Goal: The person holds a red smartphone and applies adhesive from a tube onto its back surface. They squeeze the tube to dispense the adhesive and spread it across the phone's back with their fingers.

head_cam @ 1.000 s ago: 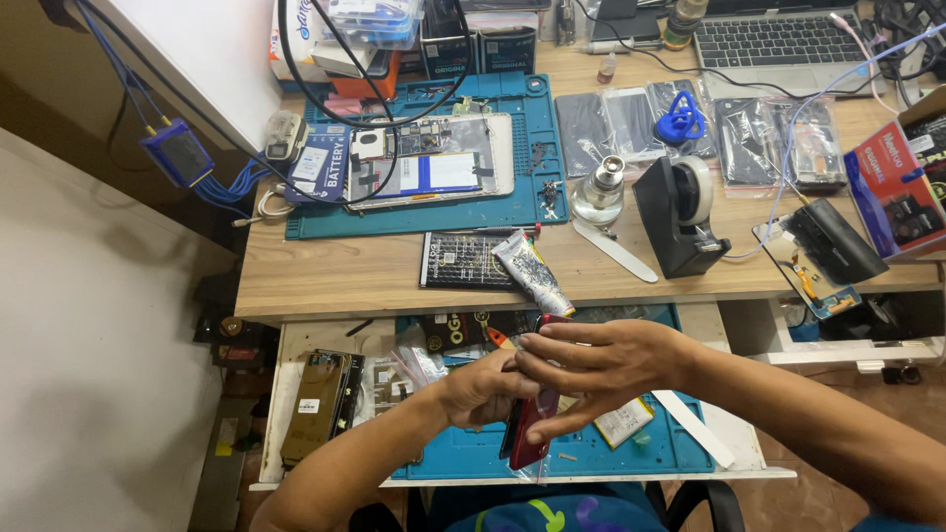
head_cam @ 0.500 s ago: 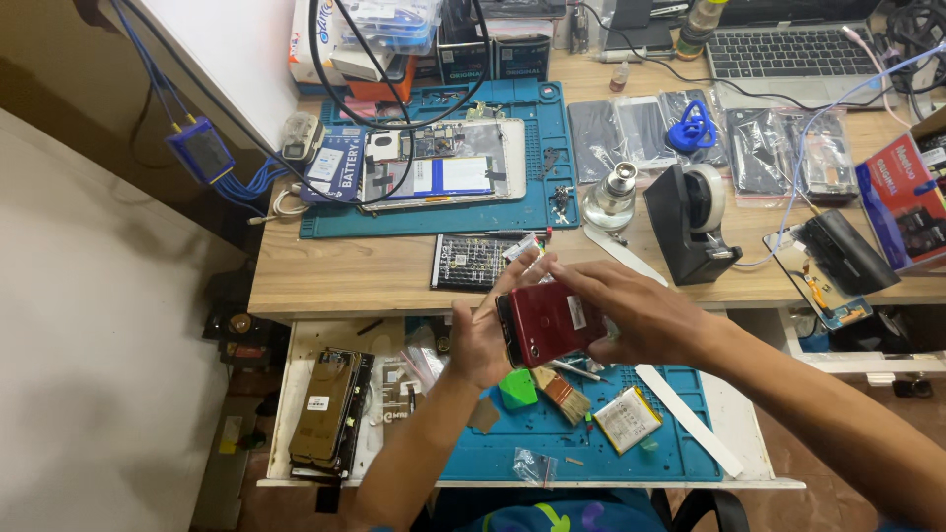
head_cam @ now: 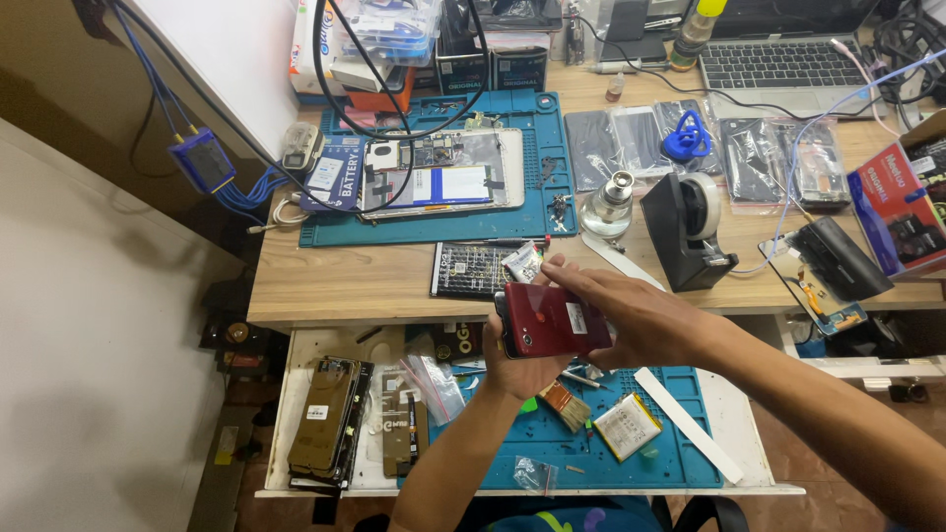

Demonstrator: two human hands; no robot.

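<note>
Head view: both hands grip a red phone [head_cam: 548,320] above the tabletop's [head_cam: 335,276] front edge. Left hand [head_cam: 522,369] cups it from below; right hand's [head_cam: 631,315] fingers clasp its right end.

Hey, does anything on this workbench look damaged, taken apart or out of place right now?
Yes. The tablet on the upper blue mat lies opened, its circuit board and battery exposed. Both hands, left hand and right hand, hold an intact-looking red phone.

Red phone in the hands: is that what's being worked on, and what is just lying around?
In use:
red phone
left hand
right hand

Lying about:
tape holder
laptop
brush
small battery
</note>
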